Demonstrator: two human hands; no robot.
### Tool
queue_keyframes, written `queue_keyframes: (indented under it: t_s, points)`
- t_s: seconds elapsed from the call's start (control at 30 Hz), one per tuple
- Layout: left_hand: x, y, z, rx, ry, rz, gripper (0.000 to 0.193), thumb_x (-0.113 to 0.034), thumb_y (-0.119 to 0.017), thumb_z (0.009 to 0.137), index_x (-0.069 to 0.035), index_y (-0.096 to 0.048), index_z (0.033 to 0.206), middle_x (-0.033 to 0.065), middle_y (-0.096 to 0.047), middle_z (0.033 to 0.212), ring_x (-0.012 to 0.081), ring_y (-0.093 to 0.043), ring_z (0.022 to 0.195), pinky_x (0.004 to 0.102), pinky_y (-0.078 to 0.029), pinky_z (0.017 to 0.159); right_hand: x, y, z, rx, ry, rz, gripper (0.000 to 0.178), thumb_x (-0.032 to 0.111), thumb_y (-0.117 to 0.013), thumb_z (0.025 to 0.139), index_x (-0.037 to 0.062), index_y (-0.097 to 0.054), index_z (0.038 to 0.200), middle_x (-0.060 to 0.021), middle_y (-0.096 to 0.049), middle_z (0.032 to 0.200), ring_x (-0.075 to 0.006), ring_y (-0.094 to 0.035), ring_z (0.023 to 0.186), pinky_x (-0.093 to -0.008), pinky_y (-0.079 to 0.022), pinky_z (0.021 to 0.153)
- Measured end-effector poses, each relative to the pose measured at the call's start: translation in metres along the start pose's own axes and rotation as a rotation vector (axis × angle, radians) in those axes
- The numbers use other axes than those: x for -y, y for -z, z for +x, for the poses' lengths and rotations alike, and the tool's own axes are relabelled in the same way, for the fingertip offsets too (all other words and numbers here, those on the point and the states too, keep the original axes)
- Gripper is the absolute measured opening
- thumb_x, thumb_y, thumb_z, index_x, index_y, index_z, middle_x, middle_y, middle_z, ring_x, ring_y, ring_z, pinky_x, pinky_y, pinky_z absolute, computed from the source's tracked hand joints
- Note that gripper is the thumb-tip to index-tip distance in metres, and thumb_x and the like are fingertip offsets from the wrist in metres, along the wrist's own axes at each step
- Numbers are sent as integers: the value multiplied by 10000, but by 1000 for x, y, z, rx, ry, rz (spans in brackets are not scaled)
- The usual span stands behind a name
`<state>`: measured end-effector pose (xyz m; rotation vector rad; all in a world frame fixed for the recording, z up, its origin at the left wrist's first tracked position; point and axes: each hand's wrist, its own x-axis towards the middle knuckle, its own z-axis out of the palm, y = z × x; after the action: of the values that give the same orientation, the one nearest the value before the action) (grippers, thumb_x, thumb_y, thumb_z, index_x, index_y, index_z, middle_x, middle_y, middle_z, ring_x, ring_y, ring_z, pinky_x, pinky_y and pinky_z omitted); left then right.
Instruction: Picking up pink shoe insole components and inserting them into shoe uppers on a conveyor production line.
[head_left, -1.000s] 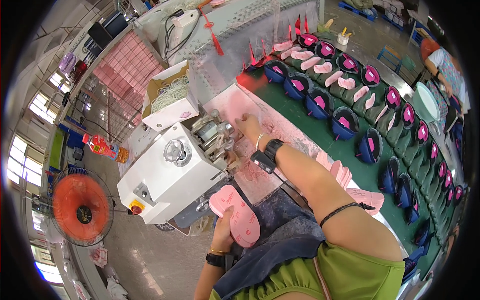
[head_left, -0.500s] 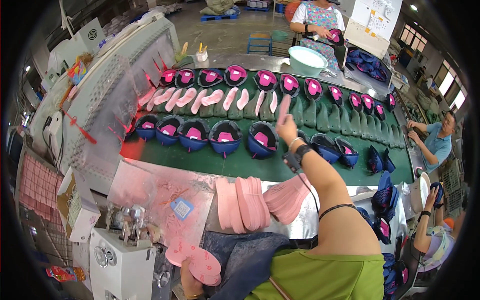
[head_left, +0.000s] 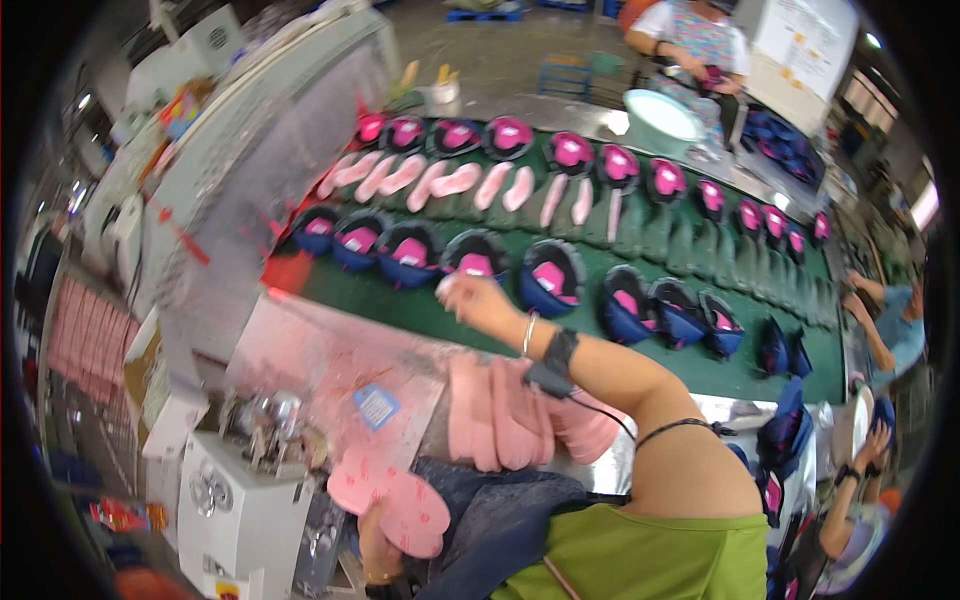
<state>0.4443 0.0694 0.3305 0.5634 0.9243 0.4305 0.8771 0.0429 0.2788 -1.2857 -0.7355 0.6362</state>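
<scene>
My left hand (head_left: 378,540), low in the picture, is closed on a few pink insoles (head_left: 418,508) with red print. My right hand (head_left: 478,303) hangs over the near row of shoe uppers, smeared by motion, its fingers partly bent. A pale spot shows at its fingertips, and I cannot make out what it is. Beside it are a blue shoe upper (head_left: 478,255) with a pink lining and another blue upper (head_left: 551,278). Pink insoles (head_left: 459,180) lie on the dark green shoe lasts along the middle row; a narrow one (head_left: 614,215) stands on edge there.
Stacked pink insoles (head_left: 480,415) sit on the metal ledge before me, beside a blue tag (head_left: 376,406). A white machine (head_left: 240,505) stands at lower left, and the conveyor (head_left: 400,310) enters a grey tunnel (head_left: 260,160). Co-workers are beyond a pale basin (head_left: 663,122) and at right.
My right hand has come left and nearer from the lasts, leaving a pink insole on one. The insoles in my left hand have fanned apart. The view has shifted slightly.
</scene>
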Motion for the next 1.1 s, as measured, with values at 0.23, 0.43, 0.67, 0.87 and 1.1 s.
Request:
queue_keyframes:
  t_s: [0.23, 0.43, 0.67, 0.87, 1.1]
  points:
    - [-8, -18, 50, -9, -52, 31, 326, -83, -648, 935, 48, -589, 1228, 93, -664, 1122, 212, -670, 997, 339, -559, 866, 13, -156, -124, 524, -101, -382, 268, 278, -617, 946, 17, -562, 914, -113, -579, 711, -197, -536, 639, -364, -450, 633]
    - [-14, 13, 27, -29, 113, -167, 302, -175, -546, 939, 7, -573, 1178, 148, -663, 1061, 323, -675, 988, 430, -544, 906, -7, -209, -51, 385, -297, -154, 302, 268, -638, 917, -23, -563, 939, -181, -636, 803, -238, -621, 720, -391, -478, 654]
    - [-13, 33, 1, 81, 119, -248, 351, -272, -514, 948, 1, -570, 1160, 153, -665, 1059, 344, -663, 1022, 459, -533, 935, -52, -281, -8, 222, -181, -353, 287, 215, -633, 905, -32, -587, 1045, -205, -670, 869, -305, -674, 784, -415, -514, 706]
    - [-8, 64, -22, 43, 86, -178, 445, -318, -442, 958, -5, -534, 1260, 177, -660, 1117, 337, -651, 1057, 466, -528, 952, -7, -250, -3, 120, 235, -727, 282, 206, -629, 883, -6, -607, 1067, -214, -665, 928, -380, -650, 879, -444, -515, 774]
    - [0, 72, -32, 58, 50, -190, 503, -368, -383, 1039, 38, -493, 1313, 226, -639, 1202, 341, -637, 1110, 461, -502, 1005, -26, -277, 9, 239, -15, -797, 344, 292, -653, 883, 5, -662, 1073, -240, -682, 887, -433, -654, 865, -480, -512, 785]
